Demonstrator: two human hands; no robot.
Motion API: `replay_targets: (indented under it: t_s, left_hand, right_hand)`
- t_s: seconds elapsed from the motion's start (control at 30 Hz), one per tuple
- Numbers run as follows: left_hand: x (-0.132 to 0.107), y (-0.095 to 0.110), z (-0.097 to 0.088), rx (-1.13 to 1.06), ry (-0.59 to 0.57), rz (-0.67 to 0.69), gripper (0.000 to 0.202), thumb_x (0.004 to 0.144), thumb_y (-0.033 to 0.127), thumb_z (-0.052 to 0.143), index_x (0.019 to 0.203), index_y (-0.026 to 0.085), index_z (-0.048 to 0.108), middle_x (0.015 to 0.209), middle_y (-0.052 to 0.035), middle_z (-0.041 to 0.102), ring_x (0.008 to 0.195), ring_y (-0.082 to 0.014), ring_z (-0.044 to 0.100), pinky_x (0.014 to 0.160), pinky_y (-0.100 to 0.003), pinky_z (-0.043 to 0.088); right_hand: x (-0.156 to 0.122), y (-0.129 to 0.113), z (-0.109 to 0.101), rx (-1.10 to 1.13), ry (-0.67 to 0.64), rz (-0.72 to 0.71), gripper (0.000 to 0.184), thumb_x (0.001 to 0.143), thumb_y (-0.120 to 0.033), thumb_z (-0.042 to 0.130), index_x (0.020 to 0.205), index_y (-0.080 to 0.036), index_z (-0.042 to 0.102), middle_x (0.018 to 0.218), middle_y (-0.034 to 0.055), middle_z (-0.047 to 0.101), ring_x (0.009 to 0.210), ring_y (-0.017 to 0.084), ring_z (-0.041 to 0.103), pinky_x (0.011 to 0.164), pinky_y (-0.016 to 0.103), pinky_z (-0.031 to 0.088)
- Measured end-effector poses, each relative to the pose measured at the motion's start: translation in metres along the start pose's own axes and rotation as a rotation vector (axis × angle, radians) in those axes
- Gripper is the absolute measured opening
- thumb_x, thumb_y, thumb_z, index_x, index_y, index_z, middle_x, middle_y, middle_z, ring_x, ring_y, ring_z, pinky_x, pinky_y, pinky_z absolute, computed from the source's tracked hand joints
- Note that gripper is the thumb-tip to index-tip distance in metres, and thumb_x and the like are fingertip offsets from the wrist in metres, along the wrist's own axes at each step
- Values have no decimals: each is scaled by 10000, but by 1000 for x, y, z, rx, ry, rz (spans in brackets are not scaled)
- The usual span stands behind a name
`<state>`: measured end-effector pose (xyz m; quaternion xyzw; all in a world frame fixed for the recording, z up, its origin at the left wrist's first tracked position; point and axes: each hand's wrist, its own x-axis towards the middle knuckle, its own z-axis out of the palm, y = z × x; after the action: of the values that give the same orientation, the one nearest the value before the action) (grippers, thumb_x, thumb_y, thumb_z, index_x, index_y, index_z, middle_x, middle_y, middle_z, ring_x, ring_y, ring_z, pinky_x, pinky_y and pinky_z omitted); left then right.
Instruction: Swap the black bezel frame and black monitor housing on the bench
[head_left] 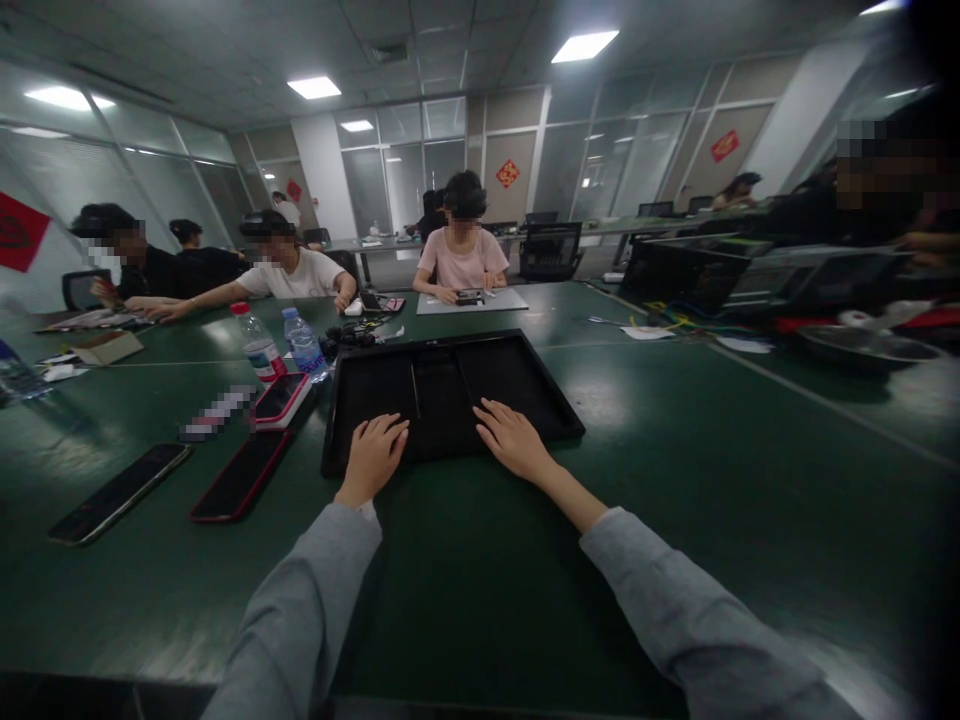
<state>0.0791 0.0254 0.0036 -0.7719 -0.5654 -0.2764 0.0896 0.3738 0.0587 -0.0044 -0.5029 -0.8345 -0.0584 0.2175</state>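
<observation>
A black rectangular panel with a raised rim (517, 365), much like a flat monitor, lies on the green table in front of me. Two thin lines run across its dark inner face, and one of them shines pale. My left hand (375, 455) rests over its near left part, palm down with the fingers stretched out and slightly bent. Over the near edge right of the middle lies my right hand (514, 440), fingers extended to the left. Neither hand holds anything. Whether the fingertips press on the panel, I cannot tell.
Left of the panel lie a red-edged phone (244, 478), a dark phone (120, 493) and a pink-rimmed device (281, 398). Two water bottles (304, 345) stand behind them. A person in pink (465, 255) works opposite. A metal pan (862, 345) sits at the far right.
</observation>
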Motion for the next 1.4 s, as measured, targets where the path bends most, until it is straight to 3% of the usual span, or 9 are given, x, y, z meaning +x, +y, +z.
replay_targets:
  t_s: [0.17, 0.4, 0.53, 0.63, 0.9, 1.13, 1.4]
  left_hand:
    - [-1, -16, -5, -11, 164, -113, 360, 1011, 338, 412, 1171, 228, 714, 1240, -89, 698, 1257, -254, 559, 1073, -442, 391]
    - [-10, -62, -16, 34, 303, -384, 443, 1012, 371, 372, 1310, 181, 641, 1349, -129, 628, 1306, -281, 507, 1112, -450, 369]
    - [-15, -89, -13, -77, 163, -664, 523, 1005, 456, 359, 1332, 145, 623, 1349, -171, 626, 1237, -313, 577, 1034, -456, 451]
    - [-16, -99, -9, -141, 59, -772, 527, 984, 491, 409, 1342, 168, 621, 1265, -171, 678, 1175, -325, 625, 995, -465, 480]
    - [-19, -102, -6, -140, 69, -698, 512, 951, 405, 489, 1368, 124, 584, 1292, -174, 664, 1172, -307, 628, 1011, -431, 480]
    - [-18, -100, -7, -155, 73, -726, 490, 941, 413, 502, 1324, 127, 607, 1274, -174, 672, 1175, -316, 629, 1011, -436, 479]
    - [-17, -99, -7, -163, 78, -732, 481, 940, 397, 530, 1334, 130, 599, 1301, -169, 661, 1201, -283, 620, 1030, -398, 466]
  right_hand:
    - [-1, -1, -4, 7, 4, 3, 526, 1044, -436, 286, 1444, -198, 531, 1534, 91, 461, 1412, 242, 415, 1129, 441, 363]
    - [-2, 1, -1, 42, 41, -9, 510, 1038, -423, 309, 1422, -195, 555, 1510, 108, 487, 1390, 239, 441, 1114, 439, 385]
    - [-2, 1, -1, 64, 36, 3, 496, 1039, -413, 307, 1399, -196, 570, 1497, 113, 499, 1385, 248, 445, 1093, 463, 405]
    - [-2, 2, 1, 71, 51, -1, 474, 1039, -390, 316, 1382, -188, 574, 1489, 110, 506, 1378, 244, 446, 1083, 462, 411]
    - [-1, 7, 1, 80, 107, 43, 450, 935, -110, 357, 1304, -169, 608, 1382, 126, 561, 1298, 239, 486, 1020, 425, 444]
    - [0, 14, -1, 128, 216, 180, 425, 907, -117, 375, 1226, -177, 649, 1222, 132, 605, 1141, 262, 535, 920, 403, 470]
    - [0, 19, 7, 87, 310, 309, 389, 886, -168, 405, 1198, -186, 637, 1208, 142, 584, 1144, 290, 503, 909, 443, 421]
